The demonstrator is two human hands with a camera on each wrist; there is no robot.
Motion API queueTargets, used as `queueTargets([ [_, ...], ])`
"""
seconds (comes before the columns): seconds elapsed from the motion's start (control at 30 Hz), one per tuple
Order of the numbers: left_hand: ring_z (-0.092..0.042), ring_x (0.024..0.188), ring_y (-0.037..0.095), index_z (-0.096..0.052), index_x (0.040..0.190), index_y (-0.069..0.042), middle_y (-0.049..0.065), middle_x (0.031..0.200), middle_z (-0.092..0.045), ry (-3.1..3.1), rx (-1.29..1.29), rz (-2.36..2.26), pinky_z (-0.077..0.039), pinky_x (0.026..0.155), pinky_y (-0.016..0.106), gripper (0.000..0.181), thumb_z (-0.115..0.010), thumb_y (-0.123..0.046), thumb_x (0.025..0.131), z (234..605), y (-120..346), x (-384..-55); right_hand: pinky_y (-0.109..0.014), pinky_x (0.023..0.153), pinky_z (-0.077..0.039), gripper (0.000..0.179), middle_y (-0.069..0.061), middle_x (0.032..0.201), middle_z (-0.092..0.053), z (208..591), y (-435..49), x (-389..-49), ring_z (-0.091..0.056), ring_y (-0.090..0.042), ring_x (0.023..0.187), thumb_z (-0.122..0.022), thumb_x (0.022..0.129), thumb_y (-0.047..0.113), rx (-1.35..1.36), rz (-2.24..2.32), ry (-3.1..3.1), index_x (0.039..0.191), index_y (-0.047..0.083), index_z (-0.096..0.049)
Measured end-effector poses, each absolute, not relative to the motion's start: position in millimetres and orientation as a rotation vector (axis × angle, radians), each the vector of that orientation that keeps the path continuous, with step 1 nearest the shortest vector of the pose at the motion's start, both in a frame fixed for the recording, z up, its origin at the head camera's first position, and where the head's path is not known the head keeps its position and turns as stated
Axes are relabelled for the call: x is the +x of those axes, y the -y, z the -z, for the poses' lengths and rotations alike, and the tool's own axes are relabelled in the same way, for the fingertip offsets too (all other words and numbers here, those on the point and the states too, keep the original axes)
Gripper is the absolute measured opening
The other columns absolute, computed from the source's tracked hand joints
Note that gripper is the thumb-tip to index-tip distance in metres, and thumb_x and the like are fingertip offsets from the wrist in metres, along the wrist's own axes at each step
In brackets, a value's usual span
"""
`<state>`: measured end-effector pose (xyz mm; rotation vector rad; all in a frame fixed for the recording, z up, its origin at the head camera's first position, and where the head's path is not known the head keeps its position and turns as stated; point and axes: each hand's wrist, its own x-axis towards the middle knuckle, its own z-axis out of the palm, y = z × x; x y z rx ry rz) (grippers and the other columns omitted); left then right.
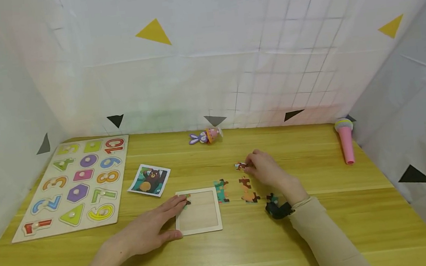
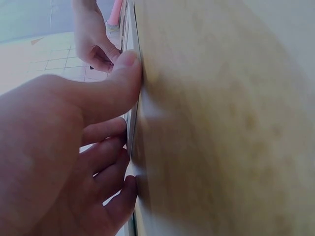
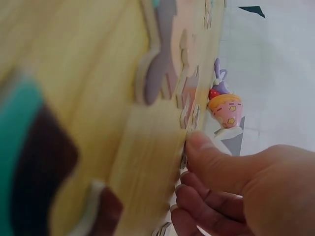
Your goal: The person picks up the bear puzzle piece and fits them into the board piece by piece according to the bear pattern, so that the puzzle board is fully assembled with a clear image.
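Note:
My left hand lies along the left side of a square wooden puzzle tray. Its fingers reach over the tray's upper left corner, beside a small jigsaw piece, while the thumb touches the lower left edge. Further right, my right hand pinches a brown and white jigsaw piece at the table surface; the fingertips partly hide it. Other jigsaw pieces lie just right of the tray, and orange-brown pieces lie below the right hand. Another piece is partly covered by the right wrist camera.
A bear picture card lies behind the left hand. At the far left is a number and shape board. A bunny toy with a pink cup lies near the back wall, a pink toy microphone at the right.

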<state>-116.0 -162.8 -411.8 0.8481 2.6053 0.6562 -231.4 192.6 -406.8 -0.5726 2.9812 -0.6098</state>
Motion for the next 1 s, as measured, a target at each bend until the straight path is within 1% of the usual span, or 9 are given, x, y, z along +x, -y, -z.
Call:
queueTargets([
  [0.17,-0.029,0.150,0.026,-0.028,0.159,-0.022,-0.003,0.168,-0.018,-2.603,0.850,-0.658,-0.036,0.114,0.054,0.075,-0.054,-0.056,0.098,411.5,162.5,-117.1,-0.043,0.080,-0.051,0.018,-0.013,0.094,-0.059,407.4,-192.7,-230.3,-0.056,-0.026,0.084,-0.065,0.097,0.012,-0.652,0.515,-3.010,0.103,-0.005,-0.065],
  [0.53,-0.027,0.151,0.025,-0.028,0.160,-0.022,-0.004,0.168,-0.017,-2.601,0.853,-0.651,-0.036,0.114,0.053,0.075,-0.054,-0.055,0.098,412.6,163.2,-117.0,-0.041,0.079,-0.050,0.017,-0.011,0.094,-0.058,407.9,-192.9,-229.6,-0.054,-0.023,0.083,-0.064,0.098,0.012,-0.664,0.516,-3.005,0.103,-0.005,-0.064],
  [0.73,-0.027,0.151,0.026,-0.027,0.160,-0.022,-0.004,0.168,-0.017,-2.601,0.859,-0.656,-0.036,0.114,0.053,0.075,-0.053,-0.055,0.098,412.2,163.7,-116.3,-0.042,0.081,-0.050,0.018,-0.012,0.095,-0.057,407.6,-192.8,-228.5,-0.054,-0.025,0.085,-0.063,0.099,0.012,-0.696,0.500,-3.009,0.104,-0.005,-0.063],
  [1.0,-0.026,0.151,0.025,-0.028,0.159,-0.021,-0.003,0.167,-0.018,-2.604,0.867,-0.653,-0.036,0.114,0.054,0.074,-0.054,-0.053,0.098,412.8,163.5,-116.0,-0.044,0.083,-0.052,0.019,-0.017,0.102,-0.056,408.3,-196.7,-230.4,-0.057,-0.027,0.089,-0.058,0.101,0.010,-0.692,0.637,-2.983,0.107,-0.007,-0.061],
])
